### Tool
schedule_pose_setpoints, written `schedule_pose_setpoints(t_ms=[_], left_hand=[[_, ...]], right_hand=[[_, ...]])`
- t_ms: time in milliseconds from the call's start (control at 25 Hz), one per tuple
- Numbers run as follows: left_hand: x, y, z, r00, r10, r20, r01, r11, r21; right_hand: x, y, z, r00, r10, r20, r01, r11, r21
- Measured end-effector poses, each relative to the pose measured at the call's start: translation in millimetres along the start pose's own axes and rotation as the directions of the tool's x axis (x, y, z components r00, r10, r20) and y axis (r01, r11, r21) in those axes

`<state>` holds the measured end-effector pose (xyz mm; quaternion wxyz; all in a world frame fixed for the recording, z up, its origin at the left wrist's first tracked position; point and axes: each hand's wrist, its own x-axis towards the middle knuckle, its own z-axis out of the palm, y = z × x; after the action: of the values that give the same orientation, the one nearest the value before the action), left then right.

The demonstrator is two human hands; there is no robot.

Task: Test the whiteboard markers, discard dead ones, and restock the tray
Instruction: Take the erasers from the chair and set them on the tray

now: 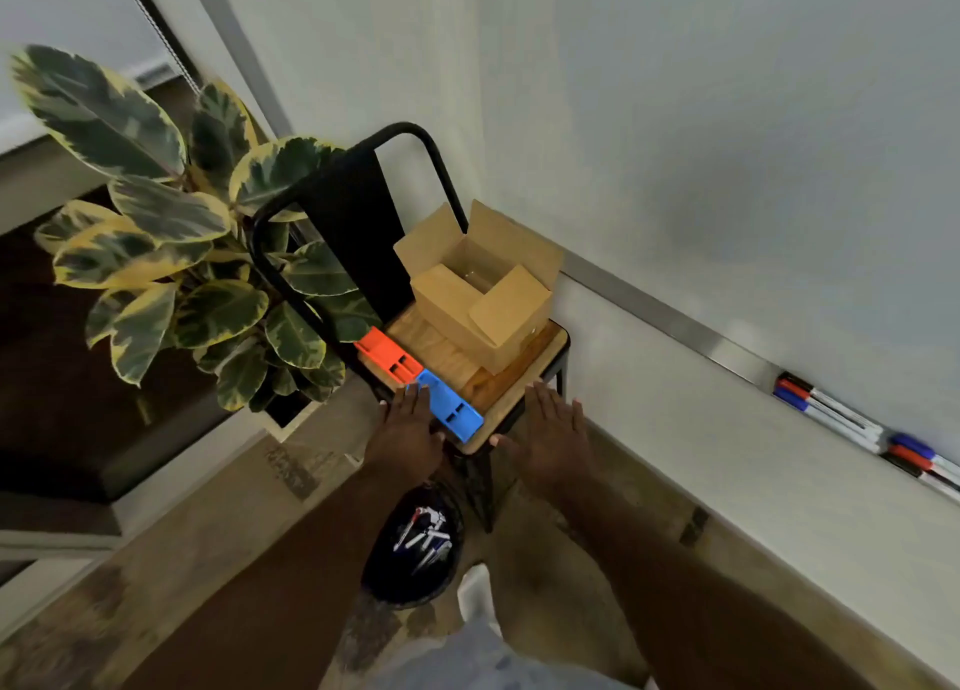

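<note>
My left hand [408, 427] hovers with straight fingers at the near edge of a chair seat [514, 377], its fingertips at a blue marker box [452, 408]. My right hand [553, 427] is held flat and empty over the seat's right corner. An orange marker box [389, 357] lies behind the blue one. An open cardboard box [483, 289] stands on the seat. Several markers [831, 411] with red, blue and black caps lie on the whiteboard tray [675, 323] at right. A dark bin [415, 549] on the floor holds several markers.
A black metal chair back [353, 222] rises behind the seat. A large potted plant [171, 242] with variegated leaves stands left of the chair. The whiteboard [727, 118] fills the right wall. Wooden floor lies below.
</note>
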<state>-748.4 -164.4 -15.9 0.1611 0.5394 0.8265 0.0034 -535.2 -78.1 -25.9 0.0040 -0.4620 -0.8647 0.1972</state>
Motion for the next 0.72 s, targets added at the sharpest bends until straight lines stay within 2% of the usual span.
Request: schedule_pose_setpoints(t_ms=[120, 320, 440, 720], left_hand=[[23.4, -34.2, -8.8, 1.0, -0.01, 0.018, 0.009, 0.999, 0.053], [69.3, -64.9, -20.8, 0.997, 0.038, 0.061, -0.047, 0.985, 0.165], [92.3, -78.1, -20.9, 0.994, 0.056, 0.092, -0.071, 0.983, 0.171], [123.1, -88.3, -16.3, 0.975, 0.189, 0.116, -0.218, 0.917, 0.335]], right_hand=[[20.1, -21.2, 17.6, 0.999, -0.024, 0.036, 0.025, 0.999, -0.027], [50.6, -45.7, 37.8, 0.993, -0.035, 0.113, 0.029, 0.998, 0.053], [64.6, -56.4, 48.8, 0.988, -0.027, 0.154, 0.012, 0.995, 0.096], [84.8, -72.0, 62.5, 0.989, 0.006, 0.148, -0.028, 0.989, 0.147]])
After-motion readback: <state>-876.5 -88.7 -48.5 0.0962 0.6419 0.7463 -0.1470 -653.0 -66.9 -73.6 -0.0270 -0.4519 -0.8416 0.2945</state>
